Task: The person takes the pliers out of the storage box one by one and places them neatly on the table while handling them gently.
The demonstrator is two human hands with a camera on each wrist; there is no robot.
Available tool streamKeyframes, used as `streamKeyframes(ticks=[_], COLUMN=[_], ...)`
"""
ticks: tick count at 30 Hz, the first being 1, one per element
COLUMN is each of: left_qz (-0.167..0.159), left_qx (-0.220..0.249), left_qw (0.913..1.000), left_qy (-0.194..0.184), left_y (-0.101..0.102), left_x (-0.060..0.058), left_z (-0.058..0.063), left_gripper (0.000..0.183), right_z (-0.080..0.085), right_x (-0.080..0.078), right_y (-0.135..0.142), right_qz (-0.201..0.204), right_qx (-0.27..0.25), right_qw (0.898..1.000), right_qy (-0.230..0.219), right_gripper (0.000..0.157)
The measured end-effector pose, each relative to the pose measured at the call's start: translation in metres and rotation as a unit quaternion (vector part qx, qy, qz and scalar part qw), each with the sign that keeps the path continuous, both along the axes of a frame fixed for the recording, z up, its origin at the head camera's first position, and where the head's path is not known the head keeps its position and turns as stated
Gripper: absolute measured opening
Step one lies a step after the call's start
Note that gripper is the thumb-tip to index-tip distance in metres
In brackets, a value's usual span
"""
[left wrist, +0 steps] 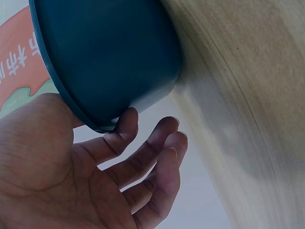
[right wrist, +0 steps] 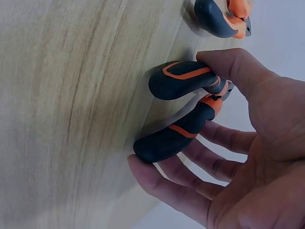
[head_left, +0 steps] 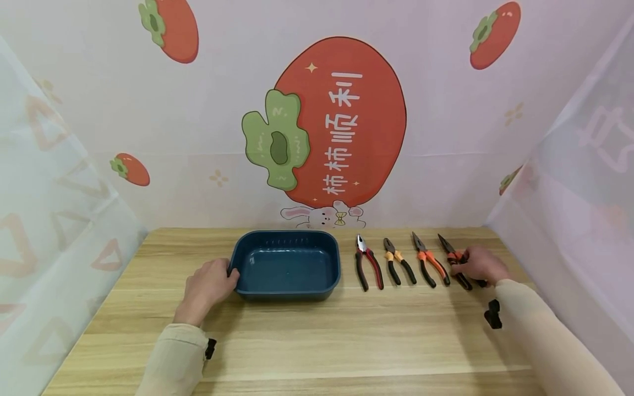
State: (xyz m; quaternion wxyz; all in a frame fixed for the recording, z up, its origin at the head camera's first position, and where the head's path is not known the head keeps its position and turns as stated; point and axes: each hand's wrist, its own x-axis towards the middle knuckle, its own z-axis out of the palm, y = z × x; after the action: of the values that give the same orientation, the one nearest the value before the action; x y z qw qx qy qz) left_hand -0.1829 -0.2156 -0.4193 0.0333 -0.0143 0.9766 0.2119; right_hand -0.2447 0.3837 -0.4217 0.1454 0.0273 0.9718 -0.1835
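At the left, my left hand (head_left: 210, 283) pinches the rim of a dark blue plastic basin (head_left: 287, 269) between thumb and forefinger. The left wrist view shows its other fingers bent below the rim, off the basin (left wrist: 109, 52). On the far right, my right hand (head_left: 482, 265) holds long-nose pliers (head_left: 452, 256) with black and orange handles. In the right wrist view the thumb lies against one handle of these pliers (right wrist: 183, 78) and the fingers lie along the other. The handles stand spread apart, and the pliers rest on the table.
Between basin and right hand lie orange-and-black long-nose pliers (head_left: 422, 256), yellow-and-black pliers (head_left: 390, 256) and red-and-black pliers (head_left: 363, 250), in a row on the wooden table (head_left: 346, 341). A printed cloth (head_left: 213, 110) hangs behind and at both sides.
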Motion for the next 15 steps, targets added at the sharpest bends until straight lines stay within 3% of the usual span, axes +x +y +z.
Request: streamKeyframes(ticks=[15], left_qz=[0.006], left_qx=[0.001], left_qw=[1.0], left_qy=[-0.002], left_y=[-0.0011], left_x=[-0.0026], left_z=[-0.0026], left_gripper=[0.028], right_z=[0.0078], right_x=[-0.0035], right_y=[-0.0071], right_qz=[-0.005], right_qx=[0.024], right_qw=[0.999], right_qy=[-0.024], right_gripper=[0.036])
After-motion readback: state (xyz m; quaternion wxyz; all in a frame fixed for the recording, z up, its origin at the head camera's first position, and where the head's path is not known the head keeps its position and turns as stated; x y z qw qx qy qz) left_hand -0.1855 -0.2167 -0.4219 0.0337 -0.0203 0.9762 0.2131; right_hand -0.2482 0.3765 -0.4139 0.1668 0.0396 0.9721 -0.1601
